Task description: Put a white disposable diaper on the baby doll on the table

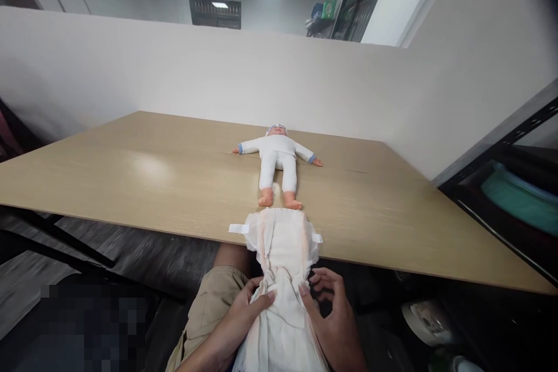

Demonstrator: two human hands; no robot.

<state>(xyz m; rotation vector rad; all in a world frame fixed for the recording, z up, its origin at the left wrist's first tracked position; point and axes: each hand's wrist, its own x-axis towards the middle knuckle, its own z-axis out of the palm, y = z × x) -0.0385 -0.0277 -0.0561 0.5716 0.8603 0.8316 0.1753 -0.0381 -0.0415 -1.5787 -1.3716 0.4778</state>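
Note:
An unfolded white diaper (285,244) stretches from the table's front edge down over my lap, its two side tabs spread outward at the table end. My left hand (248,311) grips the diaper's left edge, thumb on top and fingers hidden beneath. At the opposite edge, my right hand (329,308) has its thumb against the diaper and its other fingers curled apart from it. Just beyond the diaper lies a baby doll (278,157) on its back in a white outfit with blue cuffs, arms out, bare feet toward me.
The wooden table (174,186) runs back to a white partition wall (209,70) with a window above. To the right stands a dark metal shelf (492,192) holding a green item (521,195). Low at the right is a white round container (429,322).

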